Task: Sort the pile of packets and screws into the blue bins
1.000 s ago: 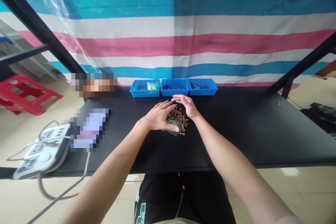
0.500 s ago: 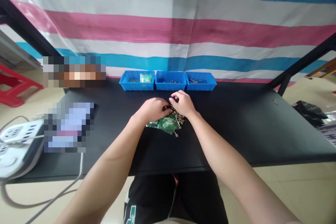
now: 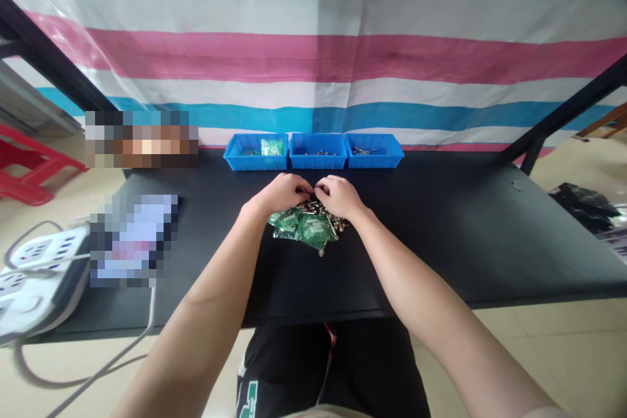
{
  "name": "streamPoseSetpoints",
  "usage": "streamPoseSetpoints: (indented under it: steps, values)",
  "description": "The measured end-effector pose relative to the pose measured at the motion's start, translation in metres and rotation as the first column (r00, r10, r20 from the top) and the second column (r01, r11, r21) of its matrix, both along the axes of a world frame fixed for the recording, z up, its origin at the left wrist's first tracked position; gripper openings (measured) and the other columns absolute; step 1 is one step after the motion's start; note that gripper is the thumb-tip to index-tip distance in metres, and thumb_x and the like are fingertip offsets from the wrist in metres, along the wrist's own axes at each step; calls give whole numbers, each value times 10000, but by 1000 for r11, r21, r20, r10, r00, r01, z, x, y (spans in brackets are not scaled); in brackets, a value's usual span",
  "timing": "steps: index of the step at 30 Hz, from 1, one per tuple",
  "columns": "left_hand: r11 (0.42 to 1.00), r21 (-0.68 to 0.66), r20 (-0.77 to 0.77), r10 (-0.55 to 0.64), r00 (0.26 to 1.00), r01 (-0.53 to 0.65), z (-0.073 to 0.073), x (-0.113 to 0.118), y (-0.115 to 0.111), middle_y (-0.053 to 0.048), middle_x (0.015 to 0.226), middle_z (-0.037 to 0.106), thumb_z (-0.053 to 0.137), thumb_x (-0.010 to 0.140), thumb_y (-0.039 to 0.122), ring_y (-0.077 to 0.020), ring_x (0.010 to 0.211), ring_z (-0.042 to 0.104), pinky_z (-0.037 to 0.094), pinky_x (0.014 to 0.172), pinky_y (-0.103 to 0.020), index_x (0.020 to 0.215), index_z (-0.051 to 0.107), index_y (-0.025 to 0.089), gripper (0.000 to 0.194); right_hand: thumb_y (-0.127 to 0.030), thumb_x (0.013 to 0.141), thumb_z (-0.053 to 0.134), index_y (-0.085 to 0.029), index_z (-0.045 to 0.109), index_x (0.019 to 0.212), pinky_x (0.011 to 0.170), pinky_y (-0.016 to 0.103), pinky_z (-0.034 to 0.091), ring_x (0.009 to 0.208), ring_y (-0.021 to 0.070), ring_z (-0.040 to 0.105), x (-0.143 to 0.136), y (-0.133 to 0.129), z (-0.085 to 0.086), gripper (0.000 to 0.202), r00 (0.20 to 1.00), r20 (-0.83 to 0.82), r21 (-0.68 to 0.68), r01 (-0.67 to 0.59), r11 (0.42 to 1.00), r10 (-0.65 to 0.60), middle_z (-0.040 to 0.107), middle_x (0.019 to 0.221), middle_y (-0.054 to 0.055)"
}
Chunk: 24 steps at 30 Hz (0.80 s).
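Your left hand (image 3: 283,193) and right hand (image 3: 341,197) worked at screws (image 3: 337,223) beside green packets (image 3: 315,228), fingers curled (couldn't tell if pinching); light touch needed.

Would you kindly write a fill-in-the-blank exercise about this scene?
The left hand and right hand are at small metal fasteners on a ____ table.
The thin plastic packets beside the fasteners are ____.
The three open plastic bins are ____.
The red plastic stool is on the person's ____ side.

black; green; blue; left
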<state>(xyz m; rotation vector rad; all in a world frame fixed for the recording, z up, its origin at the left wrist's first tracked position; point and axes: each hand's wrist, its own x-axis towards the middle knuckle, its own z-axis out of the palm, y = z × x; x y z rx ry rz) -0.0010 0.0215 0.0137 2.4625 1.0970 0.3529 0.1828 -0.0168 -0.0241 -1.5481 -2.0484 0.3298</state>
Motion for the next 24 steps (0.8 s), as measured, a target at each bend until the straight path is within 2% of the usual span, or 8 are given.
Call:
streamPoseSetpoints:
  steps: [3,7,11,16,20,24]
  values:
    - [999,11,11,40,999,-40,-4,2,0,-45,912,778,575,772,192,-207,811,695,493,770,-285,926,794,201,268,-259,917,541,-207,727,874,680,282,374,760,163,573,0,0,1,197,1000,11,-9,3,1000,-3,666,830,32]
    - [997,-52,9,53,999,-52,-8,4,0,-45,875,768,560,780,204,-200,774,679,480,732,-283,938,779,197,270,-252,920,531,-211,726,879,698,288,379,814,177,595,-1,0,2,203,1000,19,-8,8,1000,-8,687,866,40]
    - [991,-114,16,69,997,-67,-8,4,-1,-60,899,760,541,793,221,-205,786,670,476,719,-292,984,764,184,296,-246,916,528,-214,727,868,696,289,380,819,180,604,-1,0,2,208,1000,15,-8,10,1000,-10,701,877,41]
    - [989,-125,42,82,996,-76,-8,2,-1,-61,878,747,535,819,224,-187,760,651,476,720,-285,986,751,173,277,-245,911,540,-209,726,849,688,287,384,783,175,601,-2,1,1,199,1000,-14,-8,15,1000,-15,709,857,40]
    - [988,-110,133,125,983,-111,-9,0,1,-56,858,738,546,822,233,-167,716,620,465,682,-277,962,741,162,251,-232,911,550,-196,719,844,740,282,417,796,172,599,-2,1,0,185,993,-99,29,-59,998,62,706,831,40]
    - [988,-80,283,153,947,-135,-11,0,0,-39,771,707,557,821,301,-156,659,569,426,615,-274,868,721,163,219,-213,876,593,-178,709,857,756,285,448,790,176,589,-2,0,1,122,967,-205,131,-128,983,153,690,780,37]
